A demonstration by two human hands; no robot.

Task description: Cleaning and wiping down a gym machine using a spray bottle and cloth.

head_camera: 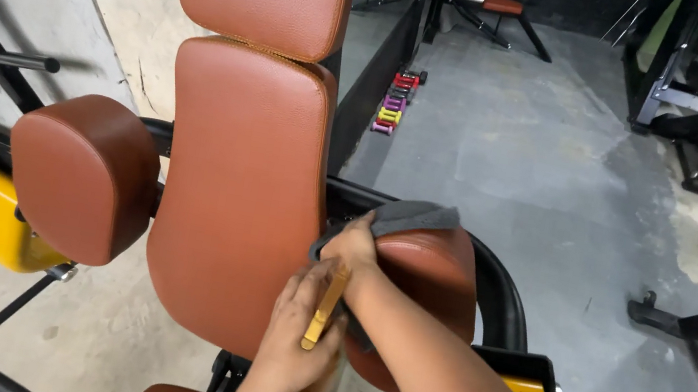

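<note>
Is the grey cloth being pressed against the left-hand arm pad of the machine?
No, the right hand presses the grey cloth on the right-side brown pad; the left-side pad is untouched.

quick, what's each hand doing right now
Left hand: closed on a yellow lever handle.
Right hand: pressing a grey cloth onto the brown side pad.

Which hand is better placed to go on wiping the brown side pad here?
Probably the right hand: it already presses the grey cloth against the right side pad. The left hand sits lower, gripping a yellow handle, and touches no cloth.
</note>
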